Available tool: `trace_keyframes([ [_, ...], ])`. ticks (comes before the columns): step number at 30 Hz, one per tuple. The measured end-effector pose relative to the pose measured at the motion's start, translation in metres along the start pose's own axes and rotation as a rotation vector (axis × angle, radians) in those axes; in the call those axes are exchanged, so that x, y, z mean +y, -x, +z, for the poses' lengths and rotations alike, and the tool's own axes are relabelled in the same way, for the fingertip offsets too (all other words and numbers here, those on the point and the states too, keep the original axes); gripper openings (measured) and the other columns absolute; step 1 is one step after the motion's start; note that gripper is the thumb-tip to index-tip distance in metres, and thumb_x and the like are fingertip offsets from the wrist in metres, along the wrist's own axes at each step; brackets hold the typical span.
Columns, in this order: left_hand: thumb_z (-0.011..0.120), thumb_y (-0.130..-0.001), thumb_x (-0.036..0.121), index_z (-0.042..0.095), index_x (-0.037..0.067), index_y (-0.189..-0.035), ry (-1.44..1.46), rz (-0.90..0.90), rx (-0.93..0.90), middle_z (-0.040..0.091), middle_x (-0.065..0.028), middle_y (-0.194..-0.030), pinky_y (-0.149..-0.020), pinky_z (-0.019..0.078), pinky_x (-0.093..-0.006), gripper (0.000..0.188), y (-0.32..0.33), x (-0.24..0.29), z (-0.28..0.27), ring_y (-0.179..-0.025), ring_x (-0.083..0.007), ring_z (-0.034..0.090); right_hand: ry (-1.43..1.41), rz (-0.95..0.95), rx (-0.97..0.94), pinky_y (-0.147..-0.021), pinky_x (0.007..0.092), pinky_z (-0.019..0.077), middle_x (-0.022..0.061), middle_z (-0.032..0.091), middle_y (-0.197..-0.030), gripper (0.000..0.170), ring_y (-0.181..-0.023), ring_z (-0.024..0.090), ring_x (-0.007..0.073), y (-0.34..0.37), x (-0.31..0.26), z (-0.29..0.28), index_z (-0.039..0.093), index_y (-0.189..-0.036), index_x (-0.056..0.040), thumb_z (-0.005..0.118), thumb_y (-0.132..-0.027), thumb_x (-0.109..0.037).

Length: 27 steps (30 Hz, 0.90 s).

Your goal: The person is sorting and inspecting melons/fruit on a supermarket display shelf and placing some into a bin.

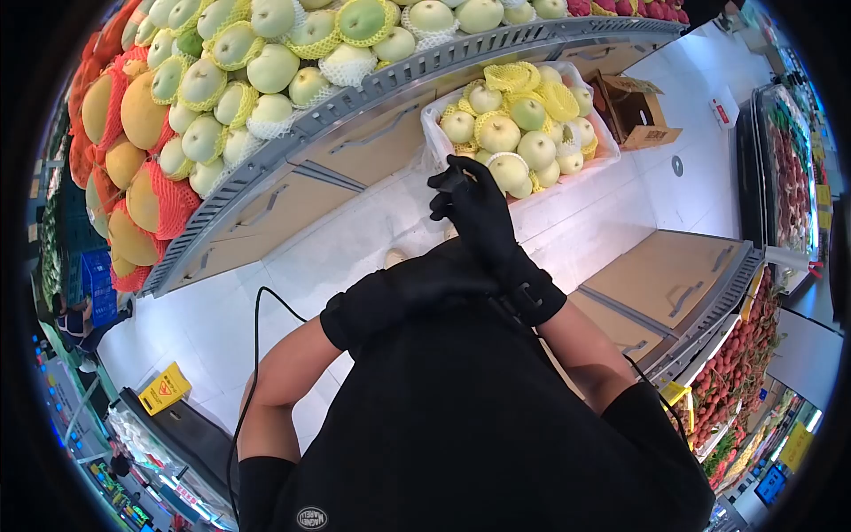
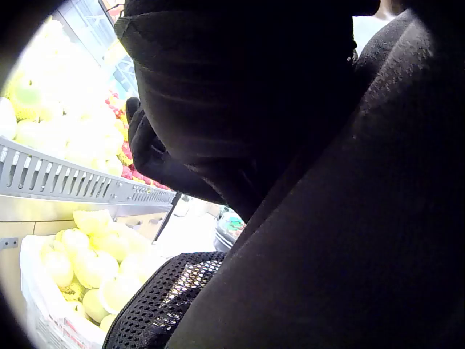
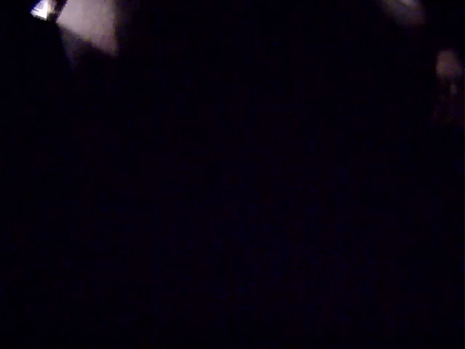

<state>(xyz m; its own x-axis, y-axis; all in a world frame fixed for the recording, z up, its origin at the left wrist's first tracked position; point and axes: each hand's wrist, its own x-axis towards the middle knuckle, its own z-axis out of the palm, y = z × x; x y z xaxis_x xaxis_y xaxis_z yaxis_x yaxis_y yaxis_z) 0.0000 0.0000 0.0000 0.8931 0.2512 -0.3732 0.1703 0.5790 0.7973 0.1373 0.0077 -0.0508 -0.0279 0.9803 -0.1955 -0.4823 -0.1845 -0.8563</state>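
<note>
The black-gloved right hand [image 1: 476,206] is raised near the centre of the head view, its fingers loosely bent with nothing visible in them. Against its wrist lies the gloved left hand [image 1: 439,279], whose fingers blend into the dark glove and shirt. Just beyond the right hand, a lined crate [image 1: 434,142] holds pale green fruit [image 1: 498,134], some in yellow foam nets. Black fabric fills most of the left wrist view, with the crate's fruit [image 2: 94,269] at lower left. The right wrist view is almost wholly dark.
A slatted shelf edge [image 1: 381,84] runs below piled pale fruit [image 1: 272,69] and orange-netted fruit [image 1: 142,111]. An open cardboard box [image 1: 634,111] stands right of the crate. Wooden cabinets [image 1: 660,275] are at right, a yellow sign [image 1: 165,388] at lower left. A cable [image 1: 257,355] hangs by the left arm.
</note>
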Motion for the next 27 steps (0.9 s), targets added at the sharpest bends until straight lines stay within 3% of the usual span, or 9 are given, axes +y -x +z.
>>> trace_keyframes([
  [2,0.053,-0.097,0.023,0.042,0.0,-0.138,0.039,-0.053,-0.006,0.056,-0.0105,-0.128,-0.103,0.0414,-0.03,0.048,0.004,0.001,-0.001,-0.121,-0.0162,0.051,-0.013,0.063,-0.03,-0.076,0.0356,0.053,0.0163,0.058,-0.111,0.043,-0.084,0.061,0.0191,0.0,-0.001,0.006,0.041,-0.133,-0.0011,0.055,-0.097,-0.022],
  [11,0.06,-0.092,0.016,0.053,-0.001,-0.12,-0.115,0.268,0.134,0.059,-0.0103,-0.115,-0.092,0.0483,-0.032,0.033,-0.014,-0.021,0.008,-0.105,-0.0163,0.058,0.005,0.052,0.016,-0.072,0.0306,0.051,0.0156,0.059,-0.113,0.04,-0.08,0.06,0.0169,0.004,0.006,-0.007,0.042,-0.131,0.0028,0.054,-0.097,-0.015],
  [14,0.056,-0.096,0.025,0.041,0.004,-0.141,-0.242,0.016,0.054,0.055,-0.0118,-0.13,-0.102,0.0408,-0.0293,0.052,-0.001,0.011,0.009,-0.12,-0.0182,0.052,0.162,-0.058,0.188,-0.071,0.0285,0.0496,0.0147,0.061,-0.112,0.039,-0.077,0.058,0.015,0.01,-0.004,-0.004,0.045,-0.128,0.004,0.055,-0.094,-0.01],
  [17,0.063,-0.09,0.022,0.053,0.007,-0.131,-0.29,-0.034,0.083,0.063,-0.0112,-0.118,-0.096,0.045,-0.0308,0.044,0.01,-0.003,-0.011,-0.108,-0.0209,0.061,0.121,0.018,0.249,-0.066,0.0272,0.0504,0.0116,0.062,-0.108,0.037,-0.077,0.06,0.014,0.008,-0.007,-0.01,0.049,-0.125,0.0022,0.06,-0.09,-0.006],
  [18,0.065,-0.088,0.021,0.056,0.007,-0.127,-0.468,0.071,0.144,0.065,-0.0104,-0.114,-0.094,0.0466,-0.0315,0.043,0.014,-0.01,-0.023,-0.104,-0.0214,0.063,0.106,0.034,0.249,-0.068,0.0269,0.0505,0.0092,0.064,-0.101,0.033,-0.077,0.06,0.0132,0.008,-0.013,-0.01,0.055,-0.117,0.0019,0.065,-0.087,-0.008],
  [21,0.075,-0.077,0.016,0.06,0.006,-0.117,-0.843,0.302,0.368,0.068,-0.0057,-0.101,-0.082,0.0527,-0.0332,0.043,0.015,-0.028,-0.06,-0.091,-0.0197,0.067,0.486,0.077,0.028,-0.071,0.0265,0.0505,0.0074,0.065,-0.096,0.03,-0.079,0.061,0.0134,-0.003,-0.037,-0.037,0.061,-0.108,0.0011,0.069,-0.082,-0.01],
  [23,0.077,-0.076,0.016,0.06,0.006,-0.116,-0.704,0.172,0.518,0.068,-0.007,-0.095,-0.082,0.0526,-0.0312,0.044,0.007,-0.042,-0.079,-0.089,-0.0174,0.067,0.808,0.139,-0.166,-0.076,0.028,0.0507,0.0081,0.066,-0.092,0.03,-0.081,0.062,0.0159,-0.009,-0.044,-0.064,0.064,-0.102,0.0002,0.072,-0.078,-0.016],
  [26,0.075,-0.078,0.02,0.061,0.006,-0.112,-0.769,0.098,0.565,0.068,-0.0072,-0.09,-0.074,0.0519,-0.0314,0.04,-0.015,-0.06,-0.082,-0.077,-0.0155,0.064,1.051,0.194,-0.279,-0.066,0.0278,0.0512,0.0065,0.066,-0.083,0.029,-0.072,0.063,0.0133,-0.009,-0.037,-0.091,0.065,-0.096,-0.0009,0.074,-0.076,-0.018],
  [27,0.073,-0.079,0.022,0.063,0.005,-0.106,-0.701,0.179,0.532,0.067,-0.0074,-0.087,-0.073,0.0503,-0.0309,0.034,-0.022,-0.067,-0.077,-0.075,-0.0146,0.062,1.02,0.236,-0.298,-0.066,0.0278,0.051,0.0065,0.066,-0.083,0.029,-0.072,0.062,0.0133,-0.007,-0.031,-0.093,0.065,-0.096,-0.0008,0.075,-0.075,-0.019],
])
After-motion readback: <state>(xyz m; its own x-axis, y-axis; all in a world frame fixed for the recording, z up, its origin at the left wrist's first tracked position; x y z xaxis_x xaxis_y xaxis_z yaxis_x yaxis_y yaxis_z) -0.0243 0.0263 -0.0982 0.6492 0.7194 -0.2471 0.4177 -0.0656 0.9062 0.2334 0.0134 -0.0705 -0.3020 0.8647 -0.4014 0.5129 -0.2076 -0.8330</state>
